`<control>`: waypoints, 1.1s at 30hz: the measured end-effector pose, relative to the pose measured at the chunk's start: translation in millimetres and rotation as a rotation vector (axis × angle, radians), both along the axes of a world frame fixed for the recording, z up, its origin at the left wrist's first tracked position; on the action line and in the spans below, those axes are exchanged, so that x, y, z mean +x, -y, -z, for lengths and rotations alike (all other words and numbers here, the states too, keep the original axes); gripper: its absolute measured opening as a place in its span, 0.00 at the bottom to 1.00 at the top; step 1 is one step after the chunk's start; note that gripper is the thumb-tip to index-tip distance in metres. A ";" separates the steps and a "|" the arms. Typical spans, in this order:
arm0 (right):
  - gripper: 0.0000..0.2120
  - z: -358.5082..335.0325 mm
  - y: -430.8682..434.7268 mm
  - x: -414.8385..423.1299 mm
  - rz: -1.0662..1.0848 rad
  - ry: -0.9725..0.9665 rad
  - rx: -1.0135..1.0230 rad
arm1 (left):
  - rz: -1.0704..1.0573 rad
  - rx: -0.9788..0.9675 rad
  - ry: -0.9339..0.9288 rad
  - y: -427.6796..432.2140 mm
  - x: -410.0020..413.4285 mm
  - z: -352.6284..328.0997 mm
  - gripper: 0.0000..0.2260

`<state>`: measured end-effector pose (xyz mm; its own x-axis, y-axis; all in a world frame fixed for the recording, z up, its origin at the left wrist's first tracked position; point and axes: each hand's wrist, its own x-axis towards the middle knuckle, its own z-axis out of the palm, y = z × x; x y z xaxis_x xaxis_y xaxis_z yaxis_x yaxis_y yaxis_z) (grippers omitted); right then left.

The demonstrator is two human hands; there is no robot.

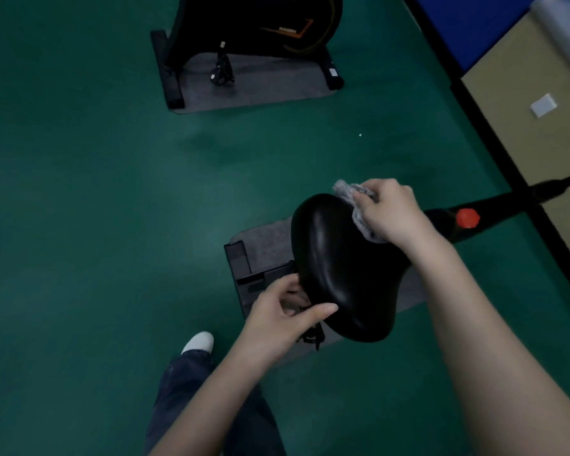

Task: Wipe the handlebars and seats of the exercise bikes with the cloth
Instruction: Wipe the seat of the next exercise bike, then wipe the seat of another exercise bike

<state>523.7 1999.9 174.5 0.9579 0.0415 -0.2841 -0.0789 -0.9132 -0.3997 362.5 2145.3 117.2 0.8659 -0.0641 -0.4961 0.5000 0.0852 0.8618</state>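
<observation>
Nearest, the right forearm [494, 357] and the left forearm [208, 393] rise from the bottom edge toward a black seat [339, 268] at mid-frame. The left grip [283, 311] grasps the seat at its 7 o'clock rim, with the thumb laid flat on the top surface and the fingers curled under the edge. The right grip [390, 209] is clenched round a bunched grey cloth [359, 209] and holds it against the seat's rim at 1 o'clock. Part of the cloth sticks out past the fingers toward 11 o'clock, and part hangs beneath the palm. The cloth sits between the right grip and the seat, touching both. At 3 o'clock from that grip, a red knob [467, 218] sits on the black frame [448, 222]. A grey mat [260, 238] lies under this bike on the green floor [79, 192]. At the picture's 12 o'clock a second bike [254, 31] stands on a second mat [260, 90]. At 7 o'clock are a white shoe [199, 342] and a denim leg [181, 390].
</observation>
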 end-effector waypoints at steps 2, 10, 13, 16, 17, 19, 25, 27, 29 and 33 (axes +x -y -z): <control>0.10 -7.8 3.9 -11.5 -0.034 0.047 -0.056 | 0.079 0.048 0.005 -7.5 4.7 -3.0 0.27; 0.09 -44.5 37.6 -102.9 0.314 0.412 -0.008 | 0.341 0.192 -0.006 -36.2 14.1 -16.0 0.34; 0.08 -47.8 37.0 -164.6 0.662 0.385 0.209 | 0.476 0.258 0.033 -53.2 12.9 -24.0 0.28; 0.07 -42.2 19.5 -225.7 0.964 0.280 0.447 | 0.621 0.330 0.098 -70.3 13.2 -35.8 0.26; 0.07 -40.9 10.8 -243.5 1.037 0.272 0.506 | 0.667 0.355 0.121 -74.7 14.0 -39.9 0.26; 0.06 -41.7 -9.8 -275.0 1.153 0.293 0.587 | 0.766 0.423 0.186 -81.1 16.1 -48.4 0.25; 0.07 -52.7 -57.3 -335.9 1.326 0.362 0.663 | 1.065 0.597 0.448 -77.4 14.8 -73.1 0.24; 0.05 -55.5 -65.0 -352.6 1.369 0.396 0.671 | 1.182 0.631 0.542 -68.3 8.0 -79.6 0.25; 0.05 -57.7 -70.0 -371.5 1.424 0.431 0.681 | 1.282 0.657 0.637 -55.8 -2.0 -85.6 0.25; 0.05 -63.6 -77.4 -424.2 1.558 0.495 0.672 | 1.474 0.731 0.827 -22.2 -35.4 -96.2 0.25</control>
